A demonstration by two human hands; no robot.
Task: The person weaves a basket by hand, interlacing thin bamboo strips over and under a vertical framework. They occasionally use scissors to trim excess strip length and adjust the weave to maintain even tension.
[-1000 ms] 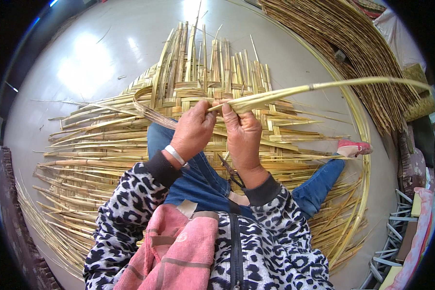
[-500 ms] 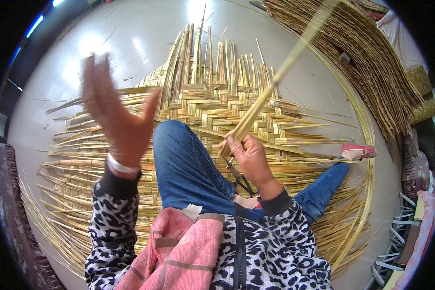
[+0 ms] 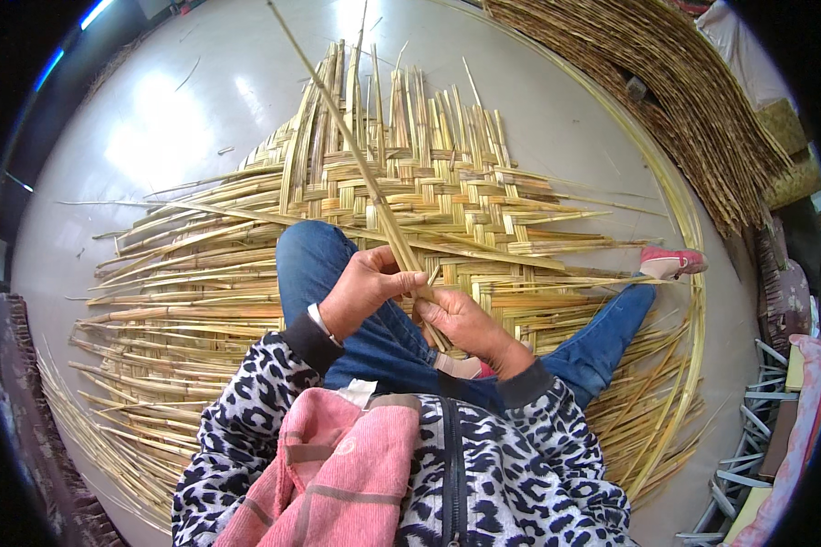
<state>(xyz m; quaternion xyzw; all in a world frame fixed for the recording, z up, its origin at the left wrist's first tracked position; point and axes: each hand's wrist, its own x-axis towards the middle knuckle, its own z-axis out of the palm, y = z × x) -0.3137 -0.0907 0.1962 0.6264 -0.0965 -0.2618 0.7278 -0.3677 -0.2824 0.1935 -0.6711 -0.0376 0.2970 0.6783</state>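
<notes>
In front of my bent knee, a thin bundle of split reed strips (image 3: 360,173) slants up and away to the upper left. My left hand (image 3: 367,287) is closed on it, thumb pressed along the strips. Just below and to the right, my right hand (image 3: 468,324) pinches the same strips near their lower ends. The two hands nearly touch at the thumbs. Under the hands and my legs spreads a partly woven reed mat (image 3: 447,196), its loose ends sticking out at the far side and both sides. Some fingers of both hands are hidden.
A large dark stack of reed matting (image 3: 684,100) lies at the far right. Long pale strips (image 3: 675,196) curve along the grey floor (image 3: 201,118) on the right. My shoe (image 3: 673,262) rests at the mat's right edge. A rack of pale slats (image 3: 753,447) stands lower right.
My left hand has come down from the left, where it was raised and open, and closed on the strips. The bundle has swung from upper right to upper left.
</notes>
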